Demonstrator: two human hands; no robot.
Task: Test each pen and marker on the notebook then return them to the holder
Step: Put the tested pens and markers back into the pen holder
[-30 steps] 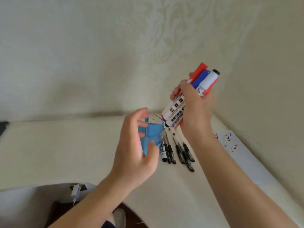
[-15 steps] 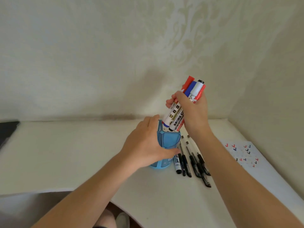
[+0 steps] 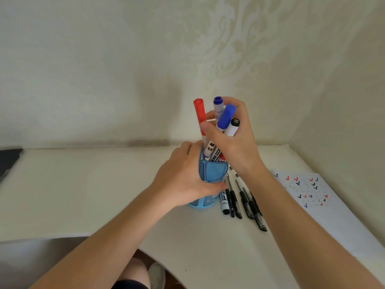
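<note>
right hand [image 3: 233, 140] gripping markers [image 3: 226, 116] in blue holder [image 3: 212, 174], left hand [image 3: 183, 180] steadying it

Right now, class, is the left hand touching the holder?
Touching. The head view shows the left hand gripping the holder, thumb pressed across its front wall, no gap.

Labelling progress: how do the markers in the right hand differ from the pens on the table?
Markers stand near upright, ends in the holder, gripped by the right hand; pens lie flat beside it, untouched. Markers show red and blue caps; pens look mostly black.
</note>
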